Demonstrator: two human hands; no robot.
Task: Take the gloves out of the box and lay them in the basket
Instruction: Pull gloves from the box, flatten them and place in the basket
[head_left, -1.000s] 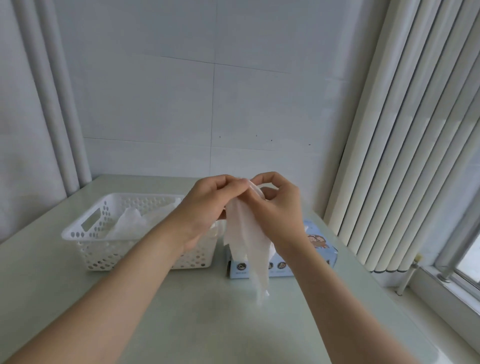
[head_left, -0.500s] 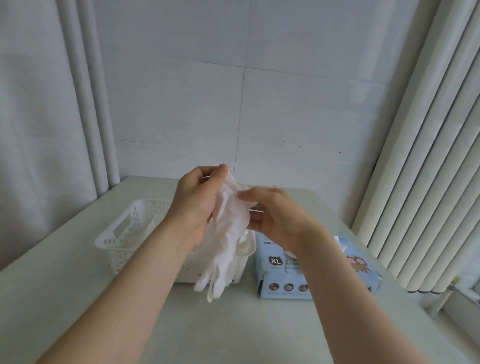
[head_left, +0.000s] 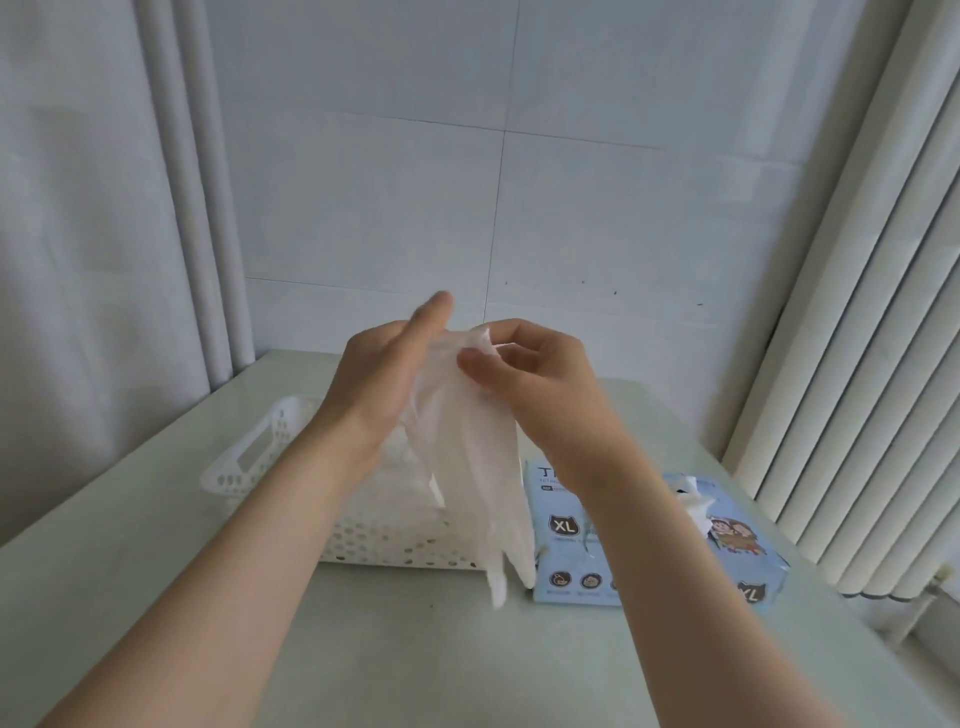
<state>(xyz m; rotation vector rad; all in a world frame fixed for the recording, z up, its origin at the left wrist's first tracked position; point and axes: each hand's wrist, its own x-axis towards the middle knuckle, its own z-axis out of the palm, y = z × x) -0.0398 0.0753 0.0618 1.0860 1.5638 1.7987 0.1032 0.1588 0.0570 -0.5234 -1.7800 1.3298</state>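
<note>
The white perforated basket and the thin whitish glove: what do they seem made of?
The white perforated basket looks like rigid moulded plastic, matte, with regular rows of holes. The thin whitish glove is probably soft plastic or vinyl film, semi-translucent; it hangs limp and creased.

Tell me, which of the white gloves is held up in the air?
The glove pinched between the left hand and right hand, dangling in front of the basket. The other glove merely pokes from the blue box.
</note>
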